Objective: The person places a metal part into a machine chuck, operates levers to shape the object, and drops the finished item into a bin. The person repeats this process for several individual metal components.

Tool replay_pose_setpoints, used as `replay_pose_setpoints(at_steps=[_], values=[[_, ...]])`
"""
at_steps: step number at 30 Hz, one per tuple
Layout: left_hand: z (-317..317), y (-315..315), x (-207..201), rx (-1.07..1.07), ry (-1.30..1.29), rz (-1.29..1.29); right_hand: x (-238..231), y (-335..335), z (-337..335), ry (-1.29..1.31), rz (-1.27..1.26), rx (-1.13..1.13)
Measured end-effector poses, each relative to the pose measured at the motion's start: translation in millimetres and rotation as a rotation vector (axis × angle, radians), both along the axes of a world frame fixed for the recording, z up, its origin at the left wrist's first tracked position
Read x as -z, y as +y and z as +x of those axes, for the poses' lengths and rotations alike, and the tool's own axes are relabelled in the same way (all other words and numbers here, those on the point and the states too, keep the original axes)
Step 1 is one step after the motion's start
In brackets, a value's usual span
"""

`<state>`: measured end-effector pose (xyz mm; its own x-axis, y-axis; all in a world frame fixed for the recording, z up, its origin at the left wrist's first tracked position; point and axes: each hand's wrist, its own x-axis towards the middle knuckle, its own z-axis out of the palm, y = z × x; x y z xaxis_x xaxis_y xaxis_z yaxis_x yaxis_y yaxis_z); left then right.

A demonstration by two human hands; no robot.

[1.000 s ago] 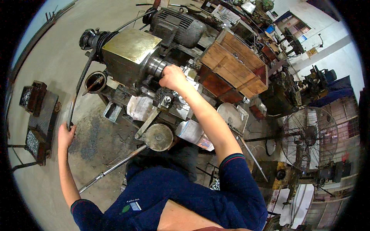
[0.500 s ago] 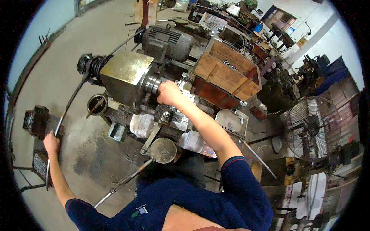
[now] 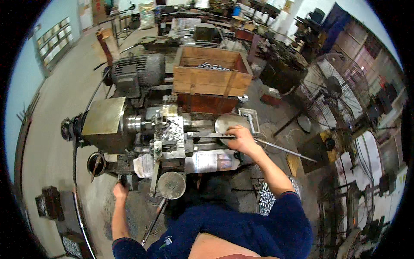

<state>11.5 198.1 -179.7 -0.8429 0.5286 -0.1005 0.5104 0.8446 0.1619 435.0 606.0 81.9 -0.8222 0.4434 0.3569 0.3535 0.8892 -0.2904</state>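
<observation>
My right hand (image 3: pixel 241 140) is curled round the outer end of a flat metal lever (image 3: pixel 208 134), which runs out from the slide of a small lathe (image 3: pixel 170 129). Behind those fingers sits a round metal dish (image 3: pixel 229 122). Down at the lathe's left front, my left hand (image 3: pixel 121 190) is closed against a dark part (image 3: pixel 125 178); what it grips is hidden. The grey headstock (image 3: pixel 103 116) and its shiny spindle (image 3: pixel 136 123) lie left of the slide. A round metal disc (image 3: pixel 171 185) on an arm juts toward me.
Behind the lathe stand an electric motor (image 3: pixel 138 74) and a wooden crate (image 3: pixel 211 82) with small metal parts inside. More metal pieces (image 3: pixel 268 197) fill a container under my right arm. To the right is a fan (image 3: pixel 334 86). A long curved metal bar (image 3: pixel 79 211) stands at left.
My right hand has moved from the spindle to the lever at right. My left hand has let go of the long bar and come in to the lathe's front. The view has turned.
</observation>
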Motion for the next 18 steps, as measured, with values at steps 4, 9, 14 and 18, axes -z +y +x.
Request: replay_pose_setpoints(at_steps=[4, 9, 14, 18], values=[[-52, 1, -25, 0.313, 0.141, -0.430, 16, 27, 87, -0.234, -0.175, 0.399], [-51, -12, -21, 0.147, -0.005, -0.277, 59, 66, 200, -0.537, -0.159, 0.927], [-33, -38, -42, -0.106, -0.291, 0.007, 101, 68, 248, -0.654, -0.008, 1.142], [-28, -78, -27, -0.127, -0.403, 0.061, 112, 31, 250, -0.629, -0.208, 1.079]])
